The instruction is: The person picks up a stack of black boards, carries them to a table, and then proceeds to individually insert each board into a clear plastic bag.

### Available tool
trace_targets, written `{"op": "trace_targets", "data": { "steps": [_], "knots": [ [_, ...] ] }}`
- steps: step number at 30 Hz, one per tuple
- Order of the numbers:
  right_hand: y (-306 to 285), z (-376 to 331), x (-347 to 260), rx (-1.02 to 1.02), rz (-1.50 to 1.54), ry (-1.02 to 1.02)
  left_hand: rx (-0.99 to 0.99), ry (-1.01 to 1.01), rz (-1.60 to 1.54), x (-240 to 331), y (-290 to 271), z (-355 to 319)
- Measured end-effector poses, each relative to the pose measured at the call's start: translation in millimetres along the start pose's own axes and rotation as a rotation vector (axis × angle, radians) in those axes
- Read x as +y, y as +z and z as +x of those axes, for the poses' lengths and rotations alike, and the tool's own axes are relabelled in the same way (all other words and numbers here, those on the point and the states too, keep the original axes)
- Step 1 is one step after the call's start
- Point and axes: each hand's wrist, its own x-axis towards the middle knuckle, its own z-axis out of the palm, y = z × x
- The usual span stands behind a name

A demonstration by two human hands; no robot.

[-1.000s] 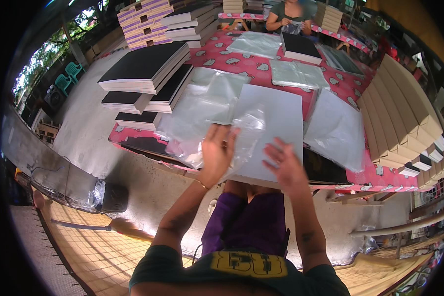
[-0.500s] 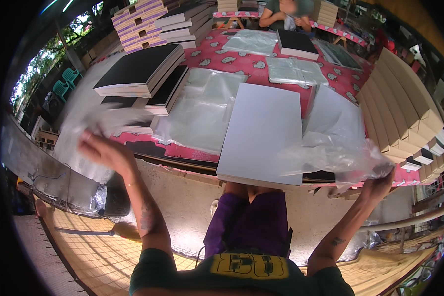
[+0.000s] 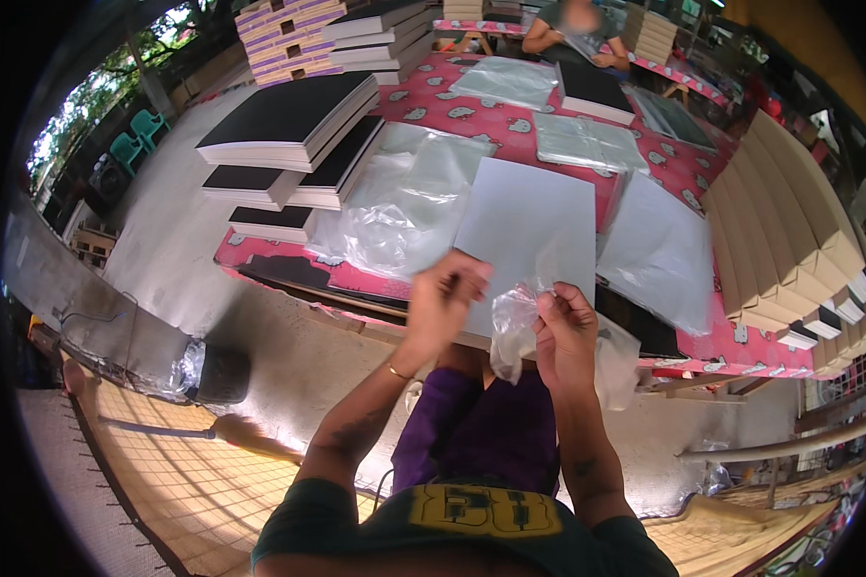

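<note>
In front of me at the table edge lies a thick white paper block (image 3: 529, 216). My right hand (image 3: 566, 332) pinches a crumpled clear plastic bag (image 3: 515, 332) over the block's near end, and part of the bag hangs beside the wrist. Just left of it, my left hand (image 3: 443, 298) hovers over the block's near left side with curled fingers. Motion smears those fingers, and I cannot make out anything in them. Flat clear plastic bags (image 3: 394, 207) lie left of the block. To its right, another white block (image 3: 659, 250) is under clear plastic.
Black-covered thick books (image 3: 289, 125) are stacked at the left table edge. Brown cardboard boxes (image 3: 779, 221) stand in a row at right. Farther back are more plastic bags (image 3: 587, 142) and a black book (image 3: 595, 91). Another person (image 3: 577, 38) sits beyond the table.
Both hands have come inward from far apart to the block's near end. The right hand brought its plastic bag along. The blurred plastic by my left hand no longer shows there.
</note>
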Motion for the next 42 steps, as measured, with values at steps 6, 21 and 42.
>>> {"op": "trace_targets", "data": {
  "steps": [6, 21, 42],
  "knots": [
    [13.5, -7.5, -4.1, 0.127, -0.006, 0.059, -0.001, -0.046, -0.15, 7.6, 17.3, -13.8],
    [-6.8, -22.3, 21.5, 0.131, -0.011, 0.057, 0.019, 0.164, 0.231, 2.2, 27.1, -24.5],
    [-35.6, -9.2, -54.5, -0.556, -0.685, 0.226, -0.534, 0.52, 0.755, 45.2, -37.5, -14.3]
  ]
}}
